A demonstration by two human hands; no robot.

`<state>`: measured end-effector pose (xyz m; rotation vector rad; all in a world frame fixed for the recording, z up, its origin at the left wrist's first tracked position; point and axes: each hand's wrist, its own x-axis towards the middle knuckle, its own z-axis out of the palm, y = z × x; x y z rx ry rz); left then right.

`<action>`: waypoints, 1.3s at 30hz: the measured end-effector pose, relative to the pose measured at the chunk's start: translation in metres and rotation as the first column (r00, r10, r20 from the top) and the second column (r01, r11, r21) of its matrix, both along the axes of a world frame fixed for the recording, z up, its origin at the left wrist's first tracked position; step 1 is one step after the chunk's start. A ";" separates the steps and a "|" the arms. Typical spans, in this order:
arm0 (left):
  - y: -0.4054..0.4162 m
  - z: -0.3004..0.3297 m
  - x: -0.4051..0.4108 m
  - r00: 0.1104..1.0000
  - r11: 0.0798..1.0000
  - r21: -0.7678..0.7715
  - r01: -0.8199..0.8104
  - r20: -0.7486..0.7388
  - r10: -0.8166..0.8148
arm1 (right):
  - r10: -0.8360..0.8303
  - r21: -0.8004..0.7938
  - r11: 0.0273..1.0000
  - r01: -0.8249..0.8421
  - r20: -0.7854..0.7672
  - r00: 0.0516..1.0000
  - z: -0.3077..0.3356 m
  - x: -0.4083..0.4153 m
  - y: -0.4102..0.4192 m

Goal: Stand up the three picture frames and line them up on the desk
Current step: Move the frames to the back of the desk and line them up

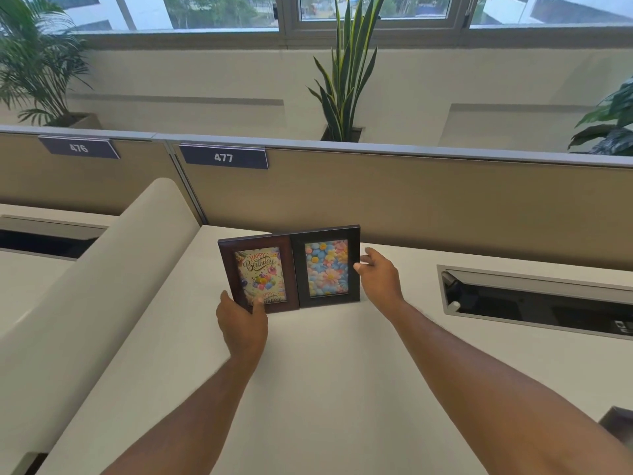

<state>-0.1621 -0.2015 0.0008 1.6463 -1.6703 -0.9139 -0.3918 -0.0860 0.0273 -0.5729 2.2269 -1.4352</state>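
White desk [342, 389] (two upright frames [291, 270])

Off-white surface [342, 389] w/ a cable slot [534, 299] at right; curved cream divider [102, 279] on the left side. Far edge: tan partition [411, 200] w/ nameplates 476 [78, 147] & 477 [223, 157]. Beyond it, a snake plant [342, 80] at center, a palm [30, 60] far left, windows [222, 10] w/ daylight.
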 end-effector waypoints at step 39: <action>0.434 0.017 -0.119 0.588 0.567 0.165 0.807 -0.314 -0.745 | -0.482 -0.265 0.867 0.421 -0.238 0.843 -0.017 0.039 0.481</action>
